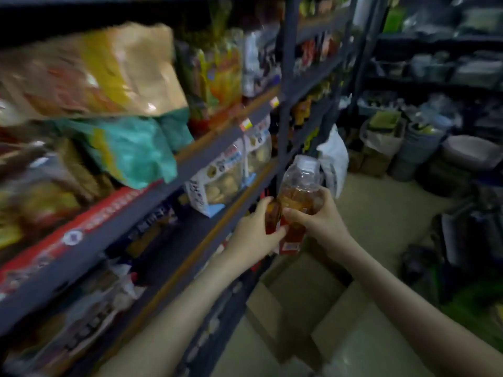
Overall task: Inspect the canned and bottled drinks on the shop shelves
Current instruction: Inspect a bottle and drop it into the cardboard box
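Dark shelves [285, 63] packed with blurred snack bags [114, 72] fill the left of the frame. At centre, just beside the shelf edge, the left hand [254, 232] curls its fingers round a small dark bottle [273, 213]. The right hand [319, 216] wraps a clear bottle of amber drink [299, 186]. At lower right a cardboard box [296, 303] sits on the pale floor [381, 202], and sacks [381, 137] crowd the upper right.

This is a small grocery shop. A dark metal shelving rack [284, 77] runs along the left, its tiers crammed with bright snack bags [114, 72] and packs of biscuits [217, 178]. Small price tags [246, 124] are stuck on the front edges of the tiers. A second rack [424, 38] of packed goods lines the far wall, with bagged stock [381, 134] and an open cardboard box [343, 322] on the floor.
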`<state>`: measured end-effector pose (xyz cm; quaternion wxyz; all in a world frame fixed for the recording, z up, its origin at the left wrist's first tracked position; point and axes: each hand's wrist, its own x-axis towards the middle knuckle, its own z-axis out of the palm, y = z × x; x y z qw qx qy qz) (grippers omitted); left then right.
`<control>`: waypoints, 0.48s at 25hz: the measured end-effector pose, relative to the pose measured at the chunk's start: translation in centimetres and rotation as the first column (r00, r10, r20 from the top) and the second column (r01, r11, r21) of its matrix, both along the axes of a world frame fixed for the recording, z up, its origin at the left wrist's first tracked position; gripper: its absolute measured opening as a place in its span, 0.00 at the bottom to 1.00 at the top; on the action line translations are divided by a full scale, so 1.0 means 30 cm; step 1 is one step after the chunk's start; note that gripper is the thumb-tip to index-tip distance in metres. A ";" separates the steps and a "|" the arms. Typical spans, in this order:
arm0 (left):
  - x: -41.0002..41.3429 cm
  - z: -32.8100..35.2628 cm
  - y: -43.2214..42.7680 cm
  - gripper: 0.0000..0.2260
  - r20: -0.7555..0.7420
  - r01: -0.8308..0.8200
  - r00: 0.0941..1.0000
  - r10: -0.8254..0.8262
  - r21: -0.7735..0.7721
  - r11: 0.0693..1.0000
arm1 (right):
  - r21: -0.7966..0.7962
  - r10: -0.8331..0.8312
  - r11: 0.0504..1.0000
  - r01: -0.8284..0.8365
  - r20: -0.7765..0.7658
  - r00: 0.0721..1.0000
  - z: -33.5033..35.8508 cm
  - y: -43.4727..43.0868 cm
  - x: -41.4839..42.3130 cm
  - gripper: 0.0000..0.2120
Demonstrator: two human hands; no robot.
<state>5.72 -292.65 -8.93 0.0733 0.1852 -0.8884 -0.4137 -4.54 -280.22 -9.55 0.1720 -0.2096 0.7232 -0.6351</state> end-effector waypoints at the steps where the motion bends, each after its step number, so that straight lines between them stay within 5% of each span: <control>1: -0.072 -0.090 0.009 0.32 0.047 0.008 0.999 -0.009 0.025 1.000 | 0.043 -0.015 0.999 0.013 0.042 0.999 -0.097 0.014 -0.071 0.38; 9: -0.426 -1.085 0.013 0.28 0.425 0.101 0.898 -0.114 0.052 0.993 | 0.433 -0.156 0.901 -0.035 0.396 0.905 -1.067 0.080 -0.450 0.41; 12: -0.505 -1.500 0.018 0.28 0.526 0.162 0.838 -0.146 0.016 0.987 | 0.611 -0.195 0.786 -0.093 0.388 0.901 -1.524 0.057 -0.533 0.43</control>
